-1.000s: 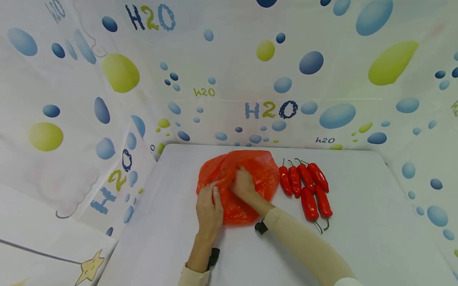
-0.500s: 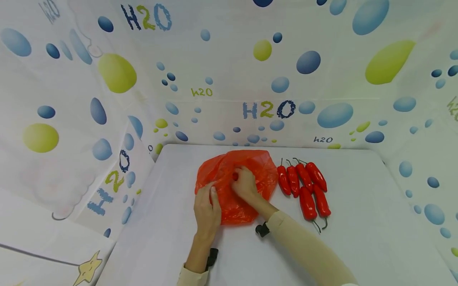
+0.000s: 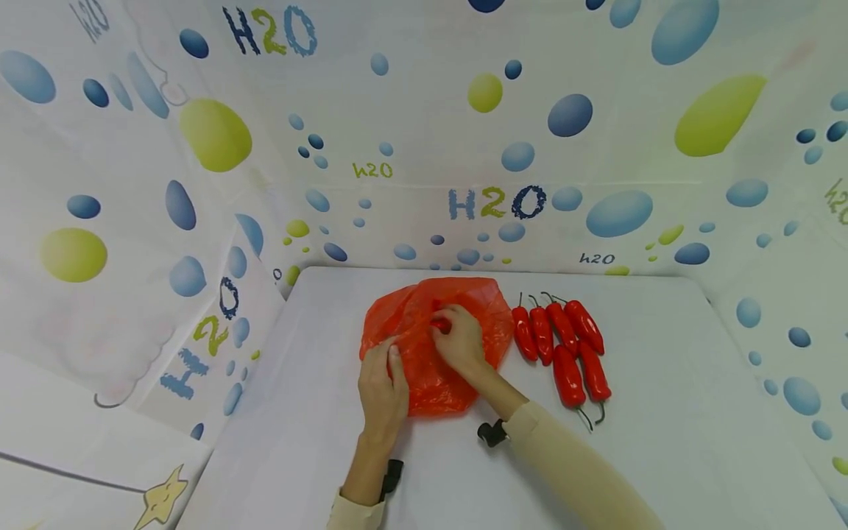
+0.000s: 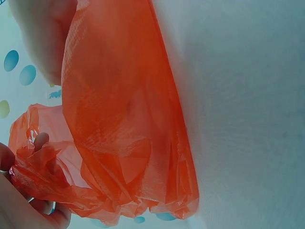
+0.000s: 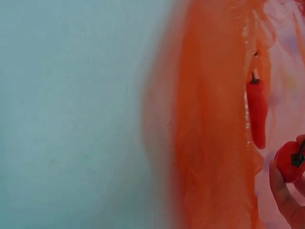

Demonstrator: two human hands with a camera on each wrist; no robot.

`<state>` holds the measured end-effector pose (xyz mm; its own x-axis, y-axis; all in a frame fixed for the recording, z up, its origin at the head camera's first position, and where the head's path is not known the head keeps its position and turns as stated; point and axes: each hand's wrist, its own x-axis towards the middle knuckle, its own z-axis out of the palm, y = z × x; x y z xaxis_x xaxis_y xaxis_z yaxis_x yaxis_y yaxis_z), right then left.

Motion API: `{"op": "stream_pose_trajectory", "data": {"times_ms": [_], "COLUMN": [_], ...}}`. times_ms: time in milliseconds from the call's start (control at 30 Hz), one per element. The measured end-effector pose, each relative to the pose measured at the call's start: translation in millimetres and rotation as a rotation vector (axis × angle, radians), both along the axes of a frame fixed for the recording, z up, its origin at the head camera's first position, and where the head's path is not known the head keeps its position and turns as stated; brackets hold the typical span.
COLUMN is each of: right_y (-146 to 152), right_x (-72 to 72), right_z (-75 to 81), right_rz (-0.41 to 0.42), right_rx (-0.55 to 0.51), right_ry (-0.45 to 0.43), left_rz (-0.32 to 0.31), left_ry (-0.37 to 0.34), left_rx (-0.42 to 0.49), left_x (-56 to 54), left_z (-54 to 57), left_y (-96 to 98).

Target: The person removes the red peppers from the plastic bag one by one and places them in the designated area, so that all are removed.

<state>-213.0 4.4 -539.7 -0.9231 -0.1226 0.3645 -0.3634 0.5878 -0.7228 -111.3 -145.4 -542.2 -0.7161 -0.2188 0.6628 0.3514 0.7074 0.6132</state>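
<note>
An orange-red plastic bag (image 3: 424, 383) lies on the white table, its mouth spread in folds. My left hand (image 3: 384, 390) grips the bag's near left edge; the left wrist view has the fingers (image 4: 40, 205) curled into the crumpled film. Over the bag's mouth, my right hand (image 3: 460, 340) pinches a red chili pepper (image 5: 288, 161), its dark stem end facing the right wrist camera. Another red pepper (image 5: 258, 114) shows past the bag's fold in that view. Right of the bag lie several glossy red peppers (image 3: 570, 375) with long curved stems.
The white table (image 3: 662, 412) runs back to a pale cloth backdrop (image 3: 424, 110) printed with blue and green dots and H2O lettering. The same cloth rises on both sides. A black wrist camera mount (image 3: 492, 433) sits under the right forearm.
My right hand has come up out of the bag's folds and shifted slightly right, and a red pepper now shows in its fingers. The left hand has stayed at the bag's edge.
</note>
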Motion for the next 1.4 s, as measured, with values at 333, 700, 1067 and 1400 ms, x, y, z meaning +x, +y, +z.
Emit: {"op": "stream_pose_trajectory", "data": {"times_ms": [333,700,1067,1400], "right_y": [11.4,26.8,42.5,57.3], "right_x": [13.3,30.6,40.5,53.8], "right_z": [5.5,10.3,11.7,17.6], "right_rz": [-0.031,-0.112,-0.173,-0.242], "right_rx": [-0.157,-0.344,-0.414,-0.455], "right_ry": [-0.027,-0.182,-0.237,-0.216], "left_rz": [-0.004,-0.001,0.003,0.001], "left_ry": [-0.005,-0.003,0.000,-0.007], "left_rx": [0.010,0.010,0.010,0.011], "left_x": [1.3,1.0,0.3,0.8], "left_z": [2.6,1.4,-1.1,0.7], "left_y": [2.0,2.6,3.6,3.3]}}
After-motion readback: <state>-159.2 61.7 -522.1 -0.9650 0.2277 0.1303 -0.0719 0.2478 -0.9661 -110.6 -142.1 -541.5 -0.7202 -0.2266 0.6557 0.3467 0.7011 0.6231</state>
